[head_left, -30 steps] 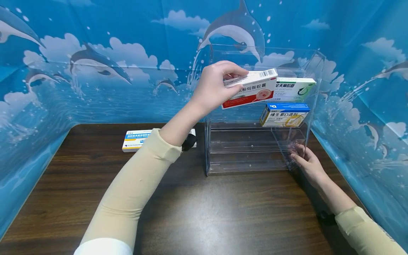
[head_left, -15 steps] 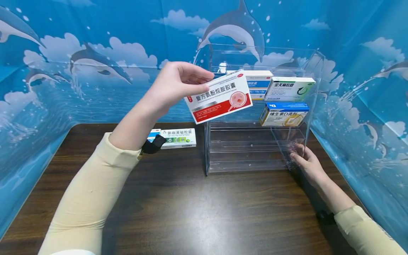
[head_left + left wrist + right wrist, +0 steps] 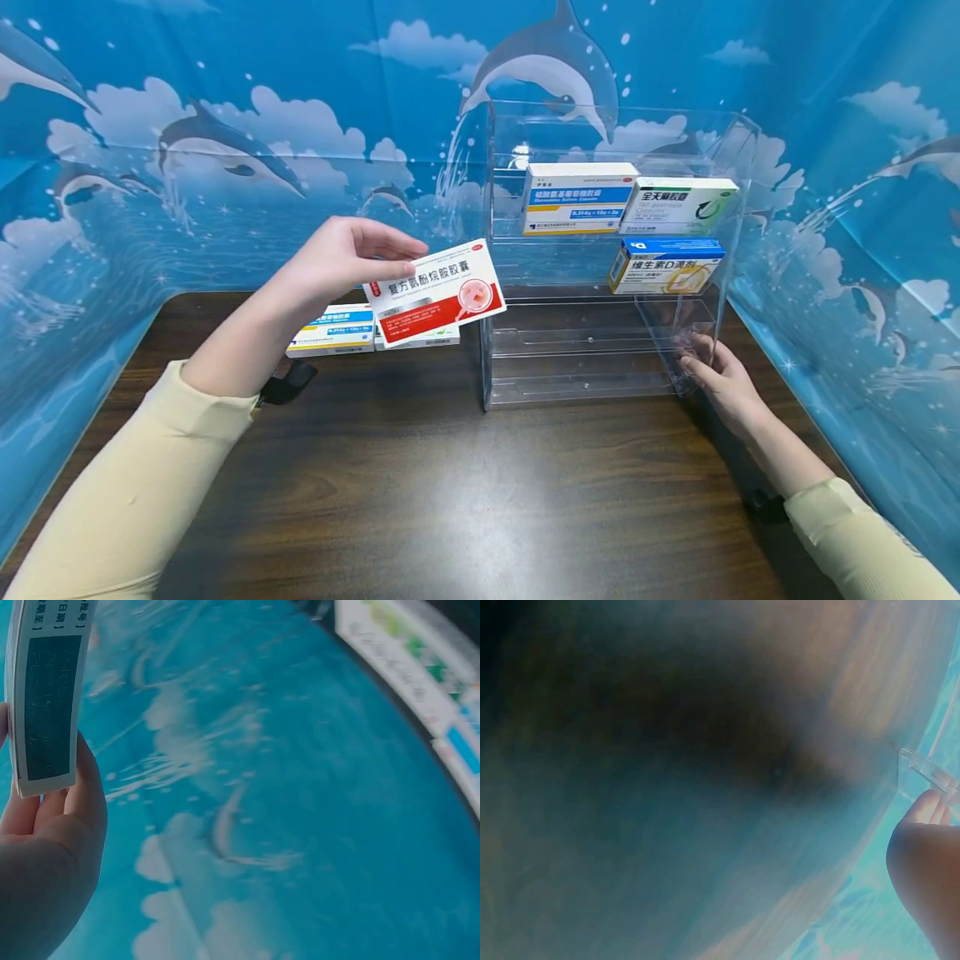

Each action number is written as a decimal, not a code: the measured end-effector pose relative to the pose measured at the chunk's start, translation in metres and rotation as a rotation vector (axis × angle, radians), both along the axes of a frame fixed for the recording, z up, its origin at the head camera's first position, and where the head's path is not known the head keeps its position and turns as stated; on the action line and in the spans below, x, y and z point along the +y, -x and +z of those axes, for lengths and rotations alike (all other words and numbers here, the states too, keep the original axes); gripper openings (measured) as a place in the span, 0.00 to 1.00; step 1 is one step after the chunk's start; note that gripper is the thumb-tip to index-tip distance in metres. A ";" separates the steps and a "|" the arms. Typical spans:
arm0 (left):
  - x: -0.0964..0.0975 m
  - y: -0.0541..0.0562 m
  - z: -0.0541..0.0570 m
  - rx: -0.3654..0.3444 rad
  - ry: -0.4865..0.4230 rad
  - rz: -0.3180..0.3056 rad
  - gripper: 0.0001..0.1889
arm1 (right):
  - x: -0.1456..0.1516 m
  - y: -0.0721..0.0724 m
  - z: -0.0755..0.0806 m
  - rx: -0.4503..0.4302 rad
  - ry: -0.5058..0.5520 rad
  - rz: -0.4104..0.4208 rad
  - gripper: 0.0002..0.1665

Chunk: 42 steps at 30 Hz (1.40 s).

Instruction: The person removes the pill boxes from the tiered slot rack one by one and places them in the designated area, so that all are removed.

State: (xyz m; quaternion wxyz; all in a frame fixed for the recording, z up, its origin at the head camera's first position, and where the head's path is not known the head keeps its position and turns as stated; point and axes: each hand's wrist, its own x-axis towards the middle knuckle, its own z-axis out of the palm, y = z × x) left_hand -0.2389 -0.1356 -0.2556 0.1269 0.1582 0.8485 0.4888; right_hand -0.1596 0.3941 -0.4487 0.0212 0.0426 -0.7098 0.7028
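My left hand (image 3: 341, 262) pinches a red-and-white medicine box (image 3: 437, 292) by its upper left side, thumb in front and fingers behind. In the left wrist view the box's narrow end (image 3: 51, 705) shows between the fingers. Behind and below it on the table lie a blue, white and yellow medicine box (image 3: 333, 331) and a green-and-white medicine box (image 3: 446, 336), the latter mostly covered by the held one. My right hand (image 3: 723, 379) grips the lower right side edge of the clear acrylic rack (image 3: 585, 392). The right wrist view catches that hand (image 3: 926, 862) at the clear edge.
On the rack's upper tier stand a blue-and-white medicine box (image 3: 579, 200) and a green-and-white capsule box (image 3: 678, 207). One tier lower is a blue-topped vitamin D box (image 3: 665, 267). The dark wooden table (image 3: 480, 492) meets a dolphin-print curtain (image 3: 262, 200) at its back and sides.
My left hand has carried the red-and-white box left and down, away from the rack's upper tier, uncovering the blue-and-white box there. The right hand stays at the rack.
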 end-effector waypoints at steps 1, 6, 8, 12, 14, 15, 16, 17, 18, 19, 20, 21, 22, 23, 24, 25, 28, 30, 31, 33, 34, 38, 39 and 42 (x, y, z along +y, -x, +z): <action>-0.002 0.001 -0.006 -0.017 0.011 -0.006 0.23 | 0.000 0.000 0.000 -0.001 0.003 0.000 0.18; -0.012 0.005 -0.035 -0.077 0.061 -0.023 0.22 | 0.001 0.000 0.000 -0.006 -0.001 0.000 0.18; -0.014 0.007 -0.047 -0.094 0.082 -0.026 0.21 | 0.002 0.000 0.000 -0.003 0.002 0.001 0.18; -0.017 0.009 -0.069 -0.114 0.110 -0.034 0.21 | 0.003 0.000 -0.001 0.003 0.016 0.005 0.18; -0.016 0.009 -0.080 -0.121 0.114 -0.040 0.20 | 0.003 -0.001 -0.001 0.001 0.011 0.003 0.18; -0.016 0.009 -0.085 -0.124 0.115 -0.043 0.20 | 0.004 -0.001 -0.001 0.000 0.010 0.001 0.18; -0.015 0.010 -0.090 -0.127 0.117 -0.046 0.20 | 0.004 -0.001 -0.001 -0.001 0.011 0.000 0.18; -0.015 0.010 -0.095 -0.130 0.118 -0.050 0.20 | 0.004 -0.001 -0.001 -0.002 0.004 -0.003 0.18; -0.014 0.011 -0.099 -0.133 0.119 -0.056 0.20 | 0.004 -0.002 -0.001 -0.005 0.001 -0.005 0.18; -0.013 0.012 -0.104 -0.134 0.128 -0.059 0.19 | 0.005 -0.002 -0.002 -0.009 0.000 -0.007 0.18; -0.013 0.012 -0.108 -0.137 0.135 -0.062 0.19 | 0.005 -0.002 -0.002 -0.013 -0.005 -0.009 0.18; -0.012 0.013 -0.112 -0.138 0.141 -0.066 0.19 | 0.005 -0.003 -0.002 -0.015 -0.007 -0.009 0.18; -0.012 0.013 -0.116 -0.142 0.147 -0.071 0.18 | 0.005 -0.003 -0.002 -0.017 -0.008 -0.009 0.18; -0.011 0.013 -0.120 -0.142 0.152 -0.074 0.18 | 0.005 -0.004 -0.002 -0.019 -0.007 -0.009 0.18; -0.011 0.013 -0.124 -0.143 0.157 -0.077 0.17 | 0.005 -0.004 -0.002 -0.020 -0.004 -0.008 0.18; -0.011 0.013 -0.128 -0.142 0.161 -0.078 0.17 | 0.005 -0.005 -0.002 -0.017 -0.008 -0.007 0.18; -0.010 0.012 -0.139 -0.132 0.169 -0.094 0.15 | 0.005 -0.005 -0.003 -0.004 0.001 -0.006 0.18; -0.010 0.012 -0.146 -0.125 0.178 -0.106 0.15 | 0.004 -0.005 -0.003 0.005 -0.004 -0.006 0.18; -0.010 0.011 -0.149 -0.122 0.183 -0.113 0.15 | 0.004 -0.004 -0.003 0.008 -0.006 -0.004 0.18; -0.010 0.011 -0.155 -0.119 0.194 -0.124 0.15 | 0.003 -0.003 -0.003 0.009 -0.012 -0.001 0.18; -0.010 0.011 -0.157 -0.122 0.201 -0.122 0.14 | 0.002 -0.003 -0.003 0.009 -0.011 0.001 0.18; -0.011 0.011 -0.163 -0.130 0.215 -0.121 0.14 | 0.000 0.001 -0.002 0.012 -0.007 0.007 0.18; -0.010 0.012 -0.164 -0.132 0.216 -0.121 0.14 | 0.000 0.002 -0.002 0.016 -0.008 0.007 0.18; -0.008 0.012 -0.166 -0.135 0.220 -0.134 0.14 | 0.000 0.004 -0.002 0.024 0.007 0.008 0.19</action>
